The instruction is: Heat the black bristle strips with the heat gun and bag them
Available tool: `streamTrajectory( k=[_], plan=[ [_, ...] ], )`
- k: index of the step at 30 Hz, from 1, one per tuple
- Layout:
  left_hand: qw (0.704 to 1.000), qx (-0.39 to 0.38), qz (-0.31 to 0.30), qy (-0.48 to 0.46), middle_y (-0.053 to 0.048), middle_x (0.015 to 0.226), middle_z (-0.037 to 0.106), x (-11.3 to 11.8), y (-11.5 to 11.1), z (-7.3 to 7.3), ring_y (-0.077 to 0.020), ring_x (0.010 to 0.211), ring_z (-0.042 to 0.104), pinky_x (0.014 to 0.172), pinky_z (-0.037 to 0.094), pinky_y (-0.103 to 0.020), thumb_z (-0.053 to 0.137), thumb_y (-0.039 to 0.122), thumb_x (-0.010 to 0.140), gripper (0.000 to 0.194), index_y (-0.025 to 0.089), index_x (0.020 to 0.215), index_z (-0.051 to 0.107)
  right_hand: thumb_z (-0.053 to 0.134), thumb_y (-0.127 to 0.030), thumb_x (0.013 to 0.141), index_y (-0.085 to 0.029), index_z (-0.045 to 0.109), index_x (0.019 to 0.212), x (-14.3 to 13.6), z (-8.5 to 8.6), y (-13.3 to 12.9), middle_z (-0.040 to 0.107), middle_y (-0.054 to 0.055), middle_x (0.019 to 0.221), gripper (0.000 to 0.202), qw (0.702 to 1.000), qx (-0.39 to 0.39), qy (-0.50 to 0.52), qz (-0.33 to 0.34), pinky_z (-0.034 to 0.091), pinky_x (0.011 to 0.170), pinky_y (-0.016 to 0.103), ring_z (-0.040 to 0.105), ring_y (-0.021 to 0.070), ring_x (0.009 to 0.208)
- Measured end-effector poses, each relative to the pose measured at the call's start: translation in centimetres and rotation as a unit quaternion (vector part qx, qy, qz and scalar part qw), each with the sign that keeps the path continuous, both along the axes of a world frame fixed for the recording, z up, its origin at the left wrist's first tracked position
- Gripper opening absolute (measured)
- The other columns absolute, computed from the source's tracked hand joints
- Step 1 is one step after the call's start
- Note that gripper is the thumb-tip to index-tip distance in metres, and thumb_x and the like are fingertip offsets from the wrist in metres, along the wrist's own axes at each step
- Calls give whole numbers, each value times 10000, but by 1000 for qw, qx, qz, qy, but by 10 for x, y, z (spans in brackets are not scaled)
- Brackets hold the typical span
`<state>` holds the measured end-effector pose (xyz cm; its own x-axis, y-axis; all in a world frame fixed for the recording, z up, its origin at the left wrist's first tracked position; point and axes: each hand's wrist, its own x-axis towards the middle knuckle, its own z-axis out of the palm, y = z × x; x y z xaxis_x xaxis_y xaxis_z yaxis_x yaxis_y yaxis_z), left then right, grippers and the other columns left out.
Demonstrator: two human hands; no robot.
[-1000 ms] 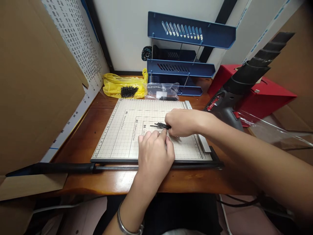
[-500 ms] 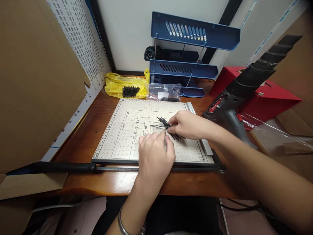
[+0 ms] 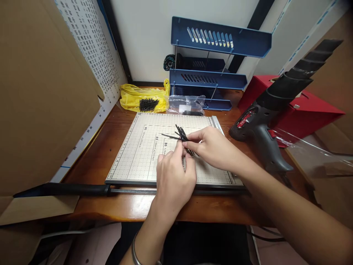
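Hands meet over paper cutter (image 3: 138,154). Right hand (image 3: 212,147) pinches bundle of thin black strips (image 3: 180,135) just above the gridded board, fingers closed on it so the ends fan free. Left hand (image 3: 175,173), fingers curled, thumb and forefinger touching the bundle's lower end, likely steadying it. Heat gun (image 3: 261,125) lies at right

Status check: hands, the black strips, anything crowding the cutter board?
Right hand pinching black strips above cutter board. Left hand closed at the bundle. Heat gun beside board.
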<state>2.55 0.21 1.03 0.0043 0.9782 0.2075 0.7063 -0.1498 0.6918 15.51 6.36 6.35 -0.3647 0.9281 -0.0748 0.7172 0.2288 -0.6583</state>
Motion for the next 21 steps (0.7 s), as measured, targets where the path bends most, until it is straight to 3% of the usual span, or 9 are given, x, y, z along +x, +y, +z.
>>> streamTrajectory(
  k=[7,12,16,18,21],
  plan=[
    [999,-3,-22,-48,-49,934,777,-2,-2,3,-270,876,697,851,429,-439,417,204,981,157,193,1031,566,509,-258,970,-179,742,741,-8,-4,-10,735,14,743,335,1000,5,5,7,356,682,253,576,123,692],
    [998,-13,-16,-67,-87,1085,805,-3,-1,1,-306,956,716,888,460,-485,415,250,982,395,145,1341,544,493,-293,1000,-182,721,769,-6,-6,-9,734,3,751,343,999,27,36,1,370,685,238,594,118,692],
    [998,-25,-4,-57,-114,1287,753,1,1,-2,-327,1111,704,1040,401,-585,445,274,973,584,130,1538,418,503,-396,1000,-191,778,881,12,10,33,667,18,652,363,985,73,-108,-109,354,625,263,547,136,607],
    [999,-24,-10,-42,-102,1305,746,2,1,-3,-316,1086,710,1038,406,-595,450,271,976,541,163,1505,485,492,-372,1000,-180,782,867,25,20,67,696,61,708,372,967,77,-191,-148,393,651,274,596,161,671],
    [1000,-16,-11,-17,-91,1272,759,3,1,-2,-307,1057,704,999,439,-576,455,281,991,436,197,1388,614,634,-304,920,-126,785,889,42,29,117,731,140,812,236,955,65,-239,-164,467,736,292,668,212,793]
  ],
)
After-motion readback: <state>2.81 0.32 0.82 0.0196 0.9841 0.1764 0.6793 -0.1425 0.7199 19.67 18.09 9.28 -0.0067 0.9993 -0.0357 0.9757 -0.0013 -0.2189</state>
